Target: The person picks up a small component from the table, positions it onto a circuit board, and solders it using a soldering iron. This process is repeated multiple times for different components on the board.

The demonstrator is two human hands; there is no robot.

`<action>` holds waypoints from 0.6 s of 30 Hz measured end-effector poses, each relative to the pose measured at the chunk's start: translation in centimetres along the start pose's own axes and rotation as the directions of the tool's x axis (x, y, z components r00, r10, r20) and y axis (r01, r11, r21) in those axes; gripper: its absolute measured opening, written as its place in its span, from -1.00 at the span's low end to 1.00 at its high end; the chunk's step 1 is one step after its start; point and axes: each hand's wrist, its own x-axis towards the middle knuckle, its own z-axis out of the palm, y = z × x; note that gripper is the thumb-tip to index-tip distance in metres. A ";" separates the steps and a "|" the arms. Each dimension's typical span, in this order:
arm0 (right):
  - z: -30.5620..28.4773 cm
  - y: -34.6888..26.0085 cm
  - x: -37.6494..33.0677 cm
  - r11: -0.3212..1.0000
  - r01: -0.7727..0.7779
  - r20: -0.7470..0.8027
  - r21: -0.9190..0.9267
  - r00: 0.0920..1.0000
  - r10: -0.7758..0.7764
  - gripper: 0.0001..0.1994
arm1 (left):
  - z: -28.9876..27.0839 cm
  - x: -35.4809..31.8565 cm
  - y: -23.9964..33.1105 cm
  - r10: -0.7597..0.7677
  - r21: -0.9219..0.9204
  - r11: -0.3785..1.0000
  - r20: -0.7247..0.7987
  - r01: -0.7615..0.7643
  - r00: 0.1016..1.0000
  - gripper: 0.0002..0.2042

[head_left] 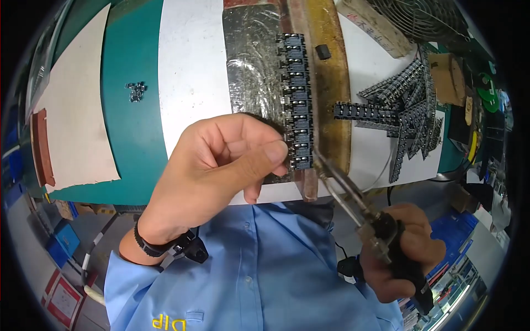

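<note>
White bench: strip (297, 99) is running near-to-far; left hand (221, 165) is pinching its near end, right hand (406, 248) is gripping iron (345, 190) just right.

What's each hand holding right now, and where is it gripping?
The right hand grips a soldering iron by its black handle. The left hand pinches the near end of the black component strip, thumb on top.
</note>
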 end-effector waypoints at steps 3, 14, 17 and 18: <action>1.2 0.2 -0.1 0.998 -0.059 0.048 0.025 0.997 0.057 -0.47 | -0.4 0.2 -0.1 0.003 0.059 0.998 -0.008 -0.003 1.000 -0.86; 2.1 0.6 -0.5 0.984 -0.175 0.088 0.038 0.981 0.172 -0.49 | -1.0 0.3 -0.1 -0.051 0.061 0.997 -0.037 0.054 0.998 -0.85; 2.1 0.7 -0.6 0.981 -0.188 0.095 0.056 0.979 0.182 -0.49 | -1.2 0.4 -0.2 -0.058 0.060 0.996 -0.033 0.060 0.998 -0.85; 2.1 0.7 -0.7 0.979 -0.194 0.098 0.068 0.978 0.187 -0.49 | -1.3 0.3 -0.3 -0.059 0.061 0.996 -0.035 0.061 0.998 -0.85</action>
